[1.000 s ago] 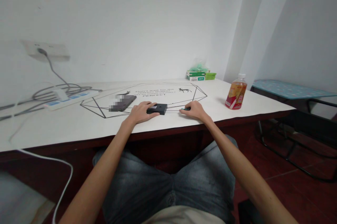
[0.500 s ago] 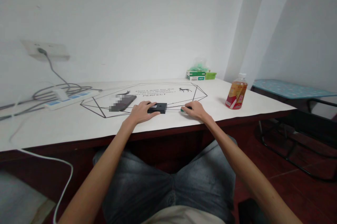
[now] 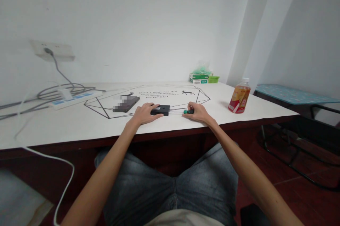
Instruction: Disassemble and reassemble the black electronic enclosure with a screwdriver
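A small flat black box lies on the white table in front of me. My left hand rests on its left end, fingers bent over it and holding it down. My right hand sits to the right of the box, fingers closed around a small tool with a green handle whose tip points toward the box. A dark phone lies just left of my left hand.
A white power strip with grey cables lies at the left, plugged into a wall socket. An orange drink bottle stands at the right. Green boxes sit by the wall. A blue-topped folding table stands at the far right.
My right hand has drawn slightly right and lifted the green-handled tool so more of it shows. My left hand stays on the black box. The view shifted a little.
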The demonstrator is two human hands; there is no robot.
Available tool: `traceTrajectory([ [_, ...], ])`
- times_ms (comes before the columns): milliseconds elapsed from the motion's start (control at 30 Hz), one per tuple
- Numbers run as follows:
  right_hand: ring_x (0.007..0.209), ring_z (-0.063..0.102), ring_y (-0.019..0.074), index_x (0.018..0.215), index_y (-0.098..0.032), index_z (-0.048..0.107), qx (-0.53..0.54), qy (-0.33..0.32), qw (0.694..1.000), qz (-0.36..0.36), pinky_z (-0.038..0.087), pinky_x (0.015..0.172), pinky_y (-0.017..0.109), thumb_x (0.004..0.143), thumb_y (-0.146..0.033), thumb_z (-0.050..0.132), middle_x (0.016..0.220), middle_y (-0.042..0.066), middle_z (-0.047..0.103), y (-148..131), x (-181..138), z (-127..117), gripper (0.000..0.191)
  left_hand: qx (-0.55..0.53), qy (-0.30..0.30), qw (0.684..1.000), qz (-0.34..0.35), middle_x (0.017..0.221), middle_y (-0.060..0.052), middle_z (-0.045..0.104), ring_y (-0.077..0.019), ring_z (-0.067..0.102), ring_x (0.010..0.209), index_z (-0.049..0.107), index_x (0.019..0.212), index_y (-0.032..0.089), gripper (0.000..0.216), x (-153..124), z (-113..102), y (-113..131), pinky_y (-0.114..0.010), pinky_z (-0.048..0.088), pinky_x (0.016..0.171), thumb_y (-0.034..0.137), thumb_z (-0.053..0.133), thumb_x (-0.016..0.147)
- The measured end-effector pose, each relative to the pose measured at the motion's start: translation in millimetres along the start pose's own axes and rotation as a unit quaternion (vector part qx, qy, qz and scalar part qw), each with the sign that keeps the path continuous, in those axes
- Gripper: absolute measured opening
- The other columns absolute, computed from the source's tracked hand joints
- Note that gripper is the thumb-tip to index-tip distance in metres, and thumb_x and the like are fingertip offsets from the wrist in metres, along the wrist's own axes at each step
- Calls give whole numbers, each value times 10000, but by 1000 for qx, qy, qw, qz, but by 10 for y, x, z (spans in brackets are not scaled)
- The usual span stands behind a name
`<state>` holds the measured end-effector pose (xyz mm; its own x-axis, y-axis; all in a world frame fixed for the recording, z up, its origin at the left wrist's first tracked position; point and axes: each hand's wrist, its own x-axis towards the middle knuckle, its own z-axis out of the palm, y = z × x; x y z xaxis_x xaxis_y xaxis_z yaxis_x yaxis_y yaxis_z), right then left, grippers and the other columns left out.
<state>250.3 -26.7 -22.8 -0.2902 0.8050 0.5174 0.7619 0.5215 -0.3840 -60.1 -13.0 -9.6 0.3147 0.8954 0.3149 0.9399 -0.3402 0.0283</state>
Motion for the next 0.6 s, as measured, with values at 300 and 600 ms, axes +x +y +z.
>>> traceTrajectory([
  [300,772,599,184,768,-189,683,-91,-11,996,11,312,659,282,889,-555,638,833,61,717,-72,-23,-28,388,-5,-5,1000,-3,1548,-104,515,-360,453,1409,552,1479,315,744,13,9,-9,-535,387,1107,761,460,890],
  [600,699,593,188,951,-201,664,-140,0,990,3,262,637,280,843,-593,700,759,31,692,-137,-85,-12,408,-10,-1,1000,1,1544,-109,518,-377,447,1413,549,1486,293,759,16,23,-16,-550,388,1108,754,466,889],
])
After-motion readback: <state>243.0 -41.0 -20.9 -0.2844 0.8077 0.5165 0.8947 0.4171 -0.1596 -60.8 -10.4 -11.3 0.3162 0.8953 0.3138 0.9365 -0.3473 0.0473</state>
